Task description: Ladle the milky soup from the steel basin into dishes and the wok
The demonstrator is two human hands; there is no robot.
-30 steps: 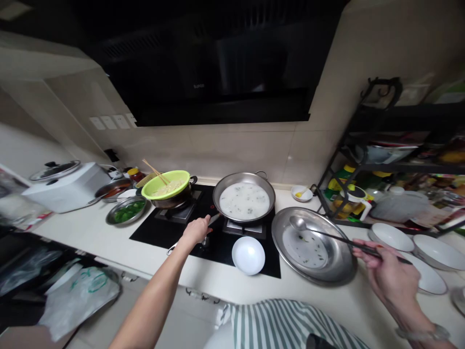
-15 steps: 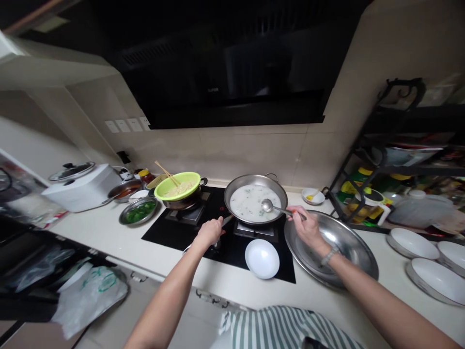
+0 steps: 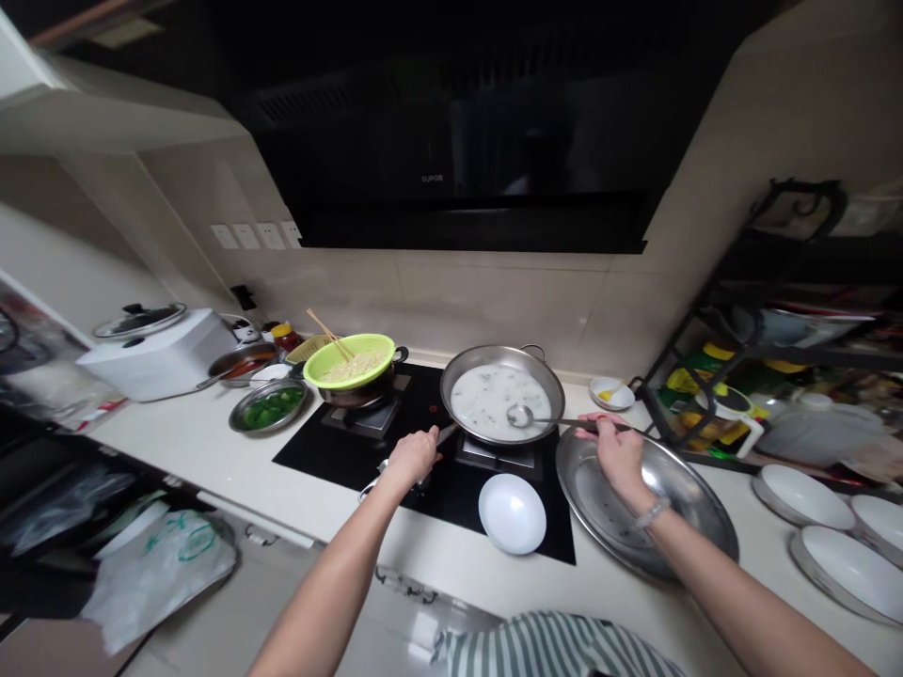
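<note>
A wok [image 3: 494,353] of milky white soup [image 3: 486,393] with green bits sits on the right burner. My left hand [image 3: 415,458] is closed around the wok's handle, just short of the rim. My right hand [image 3: 615,451] grips the long handle of a steel ladle [image 3: 520,417], whose bowl rests in the soup near the wok's right side. An upturned-looking or shallow white bowl [image 3: 513,513] stands in front of the wok, on the stove's front edge. Below my right hand lies a large steel basin [image 3: 695,498].
On the left burner, a lime-green basket [image 3: 385,346] with noodles and chopsticks sits over a pot. Left of it is a steel dish of green vegetables [image 3: 272,409]. Several white bowls [image 3: 853,564] stand far right, beside a black rack [image 3: 681,400]. A small dish [image 3: 612,395] is behind the basin.
My right hand has turned, bringing the ladle handle lower and flatter, and has shifted slightly right. The ladle's bowl now sits lower in the soup. My left hand keeps its grip.
</note>
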